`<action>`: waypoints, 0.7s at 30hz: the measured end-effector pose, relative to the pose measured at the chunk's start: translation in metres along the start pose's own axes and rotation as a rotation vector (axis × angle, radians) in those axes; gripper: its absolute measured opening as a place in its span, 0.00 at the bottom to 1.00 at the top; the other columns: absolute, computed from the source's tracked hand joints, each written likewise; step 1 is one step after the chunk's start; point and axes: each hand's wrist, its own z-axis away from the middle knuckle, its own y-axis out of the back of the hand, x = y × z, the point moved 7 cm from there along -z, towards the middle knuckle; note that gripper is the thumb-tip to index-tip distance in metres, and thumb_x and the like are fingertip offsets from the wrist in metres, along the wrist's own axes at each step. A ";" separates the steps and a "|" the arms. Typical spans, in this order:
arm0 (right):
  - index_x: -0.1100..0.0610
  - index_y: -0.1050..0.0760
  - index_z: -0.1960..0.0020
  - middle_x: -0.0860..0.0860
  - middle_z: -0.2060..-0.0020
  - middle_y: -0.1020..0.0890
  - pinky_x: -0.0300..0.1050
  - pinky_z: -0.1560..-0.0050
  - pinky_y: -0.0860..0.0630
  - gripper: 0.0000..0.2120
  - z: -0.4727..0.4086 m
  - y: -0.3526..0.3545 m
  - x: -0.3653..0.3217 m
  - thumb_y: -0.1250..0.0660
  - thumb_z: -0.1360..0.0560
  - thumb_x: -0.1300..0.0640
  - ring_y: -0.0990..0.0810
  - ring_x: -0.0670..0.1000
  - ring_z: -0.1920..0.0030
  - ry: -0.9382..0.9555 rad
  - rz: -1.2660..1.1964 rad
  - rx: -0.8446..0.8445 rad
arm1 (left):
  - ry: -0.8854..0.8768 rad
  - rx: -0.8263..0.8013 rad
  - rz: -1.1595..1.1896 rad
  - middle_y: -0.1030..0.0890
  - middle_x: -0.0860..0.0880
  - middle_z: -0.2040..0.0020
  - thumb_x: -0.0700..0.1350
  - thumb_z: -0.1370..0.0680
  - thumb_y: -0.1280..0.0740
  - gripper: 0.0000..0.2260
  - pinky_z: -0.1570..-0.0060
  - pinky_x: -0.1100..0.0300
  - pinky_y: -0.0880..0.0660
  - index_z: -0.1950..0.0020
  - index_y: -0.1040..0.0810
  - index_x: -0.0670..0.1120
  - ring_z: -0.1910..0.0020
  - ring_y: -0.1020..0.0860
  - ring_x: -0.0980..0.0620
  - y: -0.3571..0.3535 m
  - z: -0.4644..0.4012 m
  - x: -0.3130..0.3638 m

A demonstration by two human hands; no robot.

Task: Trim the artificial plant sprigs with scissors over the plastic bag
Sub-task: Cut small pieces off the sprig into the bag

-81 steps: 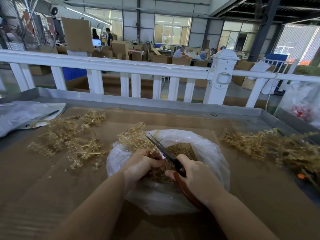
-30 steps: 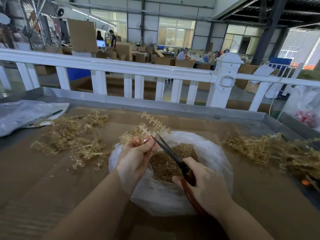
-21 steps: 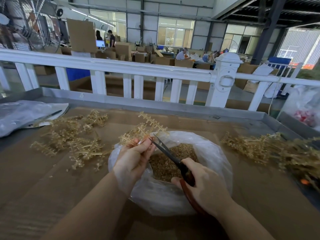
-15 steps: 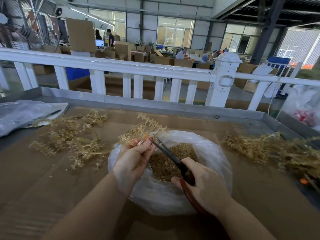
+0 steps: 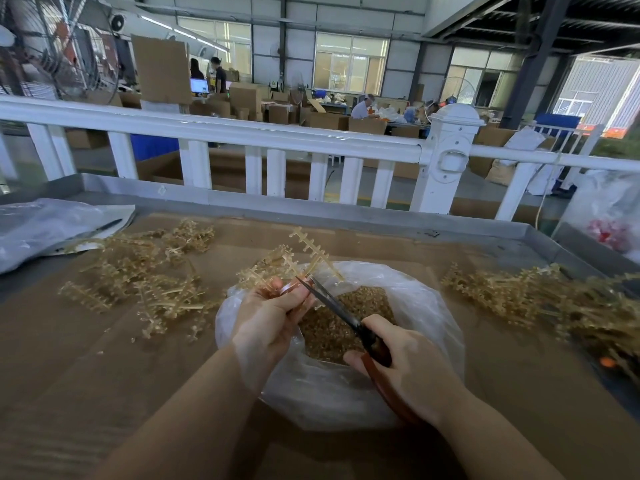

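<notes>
A clear plastic bag (image 5: 426, 306) lies open in the middle of the table, with a heap of small golden-brown cuttings (image 5: 332, 330) inside. My left hand (image 5: 266, 317) pinches a pale golden plastic sprig (image 5: 304, 252) over the bag's far left rim; the sprig's branches stick up and away from me. My right hand (image 5: 405, 368) grips the red-brown handles of scissors (image 5: 332, 303). Their dark blades point up-left and meet the sprig's stem just beyond my left fingertips.
One pile of golden sprigs (image 5: 145, 271) lies left of the bag and a larger one (image 5: 540, 299) lies to its right. A crumpled plastic sheet (image 5: 45, 226) sits at the far left. Cardboard (image 5: 104, 358) covers the metal-rimmed table, and a white fence (image 5: 277, 136) runs behind it.
Since 2.7 s ago my left hand has lifted the sprig from low in the bag to its far rim. The scissor blades stay at the stem; over the last second little has moved.
</notes>
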 end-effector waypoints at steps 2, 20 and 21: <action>0.42 0.34 0.58 0.42 0.70 0.28 0.30 0.63 0.33 0.11 0.000 0.000 0.000 0.33 0.26 0.42 0.27 0.37 0.64 0.008 -0.025 0.003 | 0.018 0.000 0.019 0.20 0.40 0.61 0.24 0.27 0.38 0.14 0.68 0.62 0.20 0.62 0.33 0.42 0.66 0.16 0.49 0.001 0.000 -0.002; 0.45 0.31 0.55 0.40 0.72 0.28 0.32 0.68 0.33 0.11 -0.002 -0.005 0.006 0.34 0.26 0.40 0.26 0.40 0.68 0.052 -0.010 0.003 | 0.032 0.041 0.000 0.20 0.40 0.59 0.25 0.28 0.35 0.12 0.69 0.63 0.20 0.60 0.31 0.41 0.66 0.17 0.50 0.010 -0.006 -0.006; 0.45 0.30 0.55 0.41 0.72 0.27 0.32 0.67 0.34 0.11 -0.002 -0.005 0.006 0.35 0.27 0.39 0.26 0.40 0.68 0.052 -0.002 0.006 | 0.031 0.040 -0.010 0.20 0.40 0.59 0.25 0.28 0.35 0.13 0.68 0.63 0.20 0.60 0.31 0.41 0.65 0.16 0.50 0.011 -0.006 -0.006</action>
